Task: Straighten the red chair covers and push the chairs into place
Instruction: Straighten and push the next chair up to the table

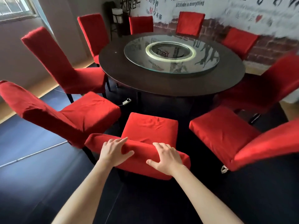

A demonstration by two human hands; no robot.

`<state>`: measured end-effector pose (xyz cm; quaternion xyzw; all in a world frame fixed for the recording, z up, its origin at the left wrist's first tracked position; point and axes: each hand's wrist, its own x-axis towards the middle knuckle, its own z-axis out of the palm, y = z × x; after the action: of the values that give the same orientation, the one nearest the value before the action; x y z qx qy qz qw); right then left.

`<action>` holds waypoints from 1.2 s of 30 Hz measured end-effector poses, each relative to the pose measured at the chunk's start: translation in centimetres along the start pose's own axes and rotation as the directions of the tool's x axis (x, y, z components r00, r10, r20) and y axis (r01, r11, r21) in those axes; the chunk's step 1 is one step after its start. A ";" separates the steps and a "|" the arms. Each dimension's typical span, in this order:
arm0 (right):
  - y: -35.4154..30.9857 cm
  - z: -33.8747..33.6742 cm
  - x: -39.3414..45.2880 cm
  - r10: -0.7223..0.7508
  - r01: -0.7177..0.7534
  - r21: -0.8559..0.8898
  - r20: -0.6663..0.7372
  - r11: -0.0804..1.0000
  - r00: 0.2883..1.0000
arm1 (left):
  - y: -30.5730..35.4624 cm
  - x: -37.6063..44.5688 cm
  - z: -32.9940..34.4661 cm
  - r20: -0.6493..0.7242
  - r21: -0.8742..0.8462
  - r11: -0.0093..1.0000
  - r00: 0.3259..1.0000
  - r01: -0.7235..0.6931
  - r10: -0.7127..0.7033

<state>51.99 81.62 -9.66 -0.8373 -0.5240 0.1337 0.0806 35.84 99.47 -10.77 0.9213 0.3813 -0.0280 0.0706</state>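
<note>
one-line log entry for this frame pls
step: chair push-in | left hand: on chair back, open | right hand: same, open | seat: wrinkled, short of table

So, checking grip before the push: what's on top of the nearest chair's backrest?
Both hands rest there: left hand, right hand, fingers spread on the red cover. The frame beneath is covered.

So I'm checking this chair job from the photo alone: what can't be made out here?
- Head view: near chair legs, hidden under its seat and backrest.
- Left hand and right hand palms, facing down on the backrest cover.
- Wall writing, blurred.
- Rightmost chair, cut by the edge.
</note>
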 end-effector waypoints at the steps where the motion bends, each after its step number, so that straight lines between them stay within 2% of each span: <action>1: -0.1 0.3 0.0 0.015 -0.015 -0.004 0.001 1.000 1.000 | -0.2 0.1 0.3 0.007 -0.004 1.000 1.000 -0.013 0.013; 10: 0.1 3.0 0.4 0.090 -0.091 -0.050 -0.011 0.995 0.996 | -1.3 1.4 1.8 0.025 0.001 0.994 0.994 -0.105 0.105; 24: 0.8 5.2 0.7 0.138 -0.145 -0.157 -0.054 0.977 0.989 | -2.1 2.1 2.3 0.078 -0.013 0.987 0.984 -0.159 0.160; 36: 1.5 5.3 1.8 0.149 -0.147 -0.197 -0.006 0.969 0.989 | -2.5 3.7 3.0 0.017 0.121 0.974 0.982 -0.189 0.189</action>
<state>52.34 82.54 -15.34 -0.8772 -0.4713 0.0906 -0.0152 36.68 103.33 -14.39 0.9559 0.2893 -0.0467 0.0173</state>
